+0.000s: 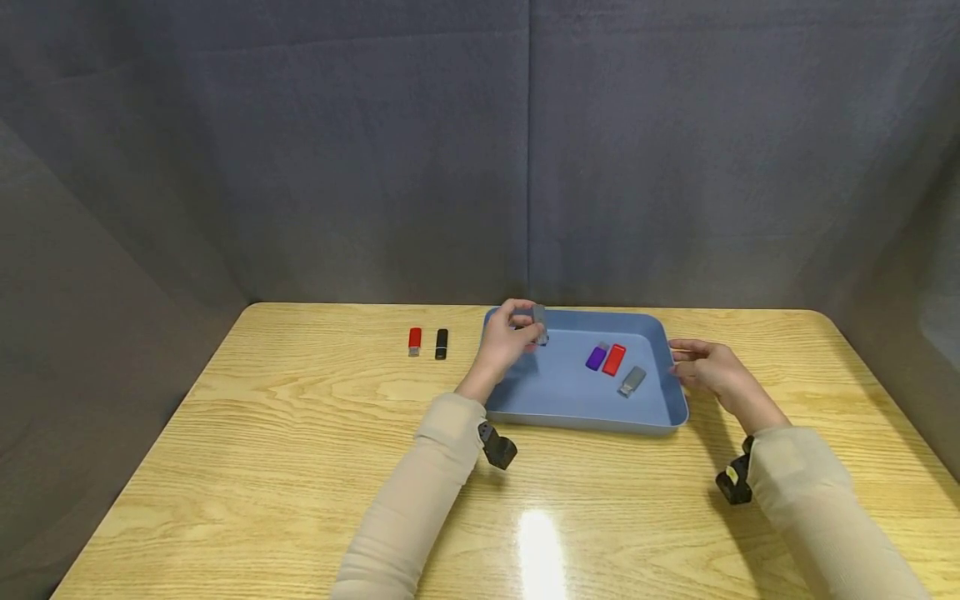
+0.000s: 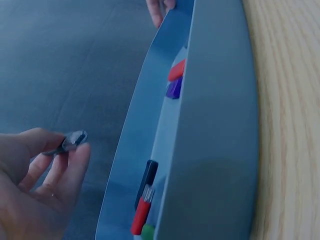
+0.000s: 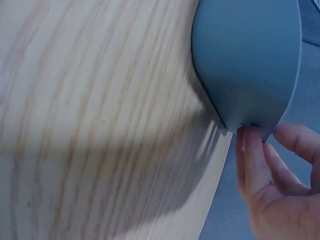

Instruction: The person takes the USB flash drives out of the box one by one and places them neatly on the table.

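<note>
My left hand (image 1: pixel 504 340) pinches a grey USB stick (image 1: pixel 540 323) between thumb and fingers, above the left end of a blue-grey tray (image 1: pixel 555 400). The stick's metal plug shows in the left wrist view. Fingers of my right hand (image 1: pixel 716 373) touch the tray's right end from outside; in the right wrist view they lie against its wall. Inside the tray are a purple USB stick (image 1: pixel 596 357), a red one (image 1: pixel 614 360) and a grey one (image 1: pixel 632 381). Under my left hand are a black stick (image 2: pixel 146 182), a red stick (image 2: pixel 141 215) and a partly hidden green piece (image 2: pixel 148 231).
Left of the tray, a red USB stick (image 1: pixel 415 342) and a black one (image 1: pixel 442 344) lie side by side on the wooden table (image 1: pixel 285 467). Grey cloth (image 1: pixel 375 167) hangs behind the table's far edge. Black wrist cameras sit by both cuffs.
</note>
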Tool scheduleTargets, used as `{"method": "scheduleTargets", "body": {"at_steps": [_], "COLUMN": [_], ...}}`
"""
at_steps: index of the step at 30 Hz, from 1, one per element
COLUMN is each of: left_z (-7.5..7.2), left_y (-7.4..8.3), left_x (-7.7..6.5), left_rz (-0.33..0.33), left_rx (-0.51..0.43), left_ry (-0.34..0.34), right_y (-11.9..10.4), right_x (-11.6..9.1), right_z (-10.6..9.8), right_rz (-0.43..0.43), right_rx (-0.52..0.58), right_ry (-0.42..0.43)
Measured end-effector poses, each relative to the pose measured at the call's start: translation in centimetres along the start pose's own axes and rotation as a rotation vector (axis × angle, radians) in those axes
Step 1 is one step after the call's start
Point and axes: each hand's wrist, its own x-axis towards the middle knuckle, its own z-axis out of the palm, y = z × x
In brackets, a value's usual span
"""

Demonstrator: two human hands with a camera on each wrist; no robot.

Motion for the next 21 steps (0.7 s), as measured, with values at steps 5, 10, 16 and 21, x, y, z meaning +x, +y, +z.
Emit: {"method": "scheduleTargets", "body": {"at_steps": [5, 10, 16, 21], "left_z": [-1.1, -2.3, -4.0, -5.6], "left_y": [-0.3, -0.5, -0.6, -0.9], "left_x": [0.3, 0.7, 0.8, 0.9], "left_rz": [0.022, -0.007, -0.041, -0.031], "left_rx": [-0.011, -0.055, -0.066, -0.129], "left_ry": [0.086, 0.170, 0.257, 0.292], "right_y": [-0.1, -0.2, 0.0, 0.4], "right_x": [-0.1, -0.3, -0.3, -0.2], "right_z": [0.0, 0.1, 0.1, 0.2], "right_rz": [0.017, 0.026, 0.013, -0.001], "right_rx": [0.003, 0.017, 0.026, 0.024], "right_ry": [-0.011, -0.010, -0.005, 0.005]}}
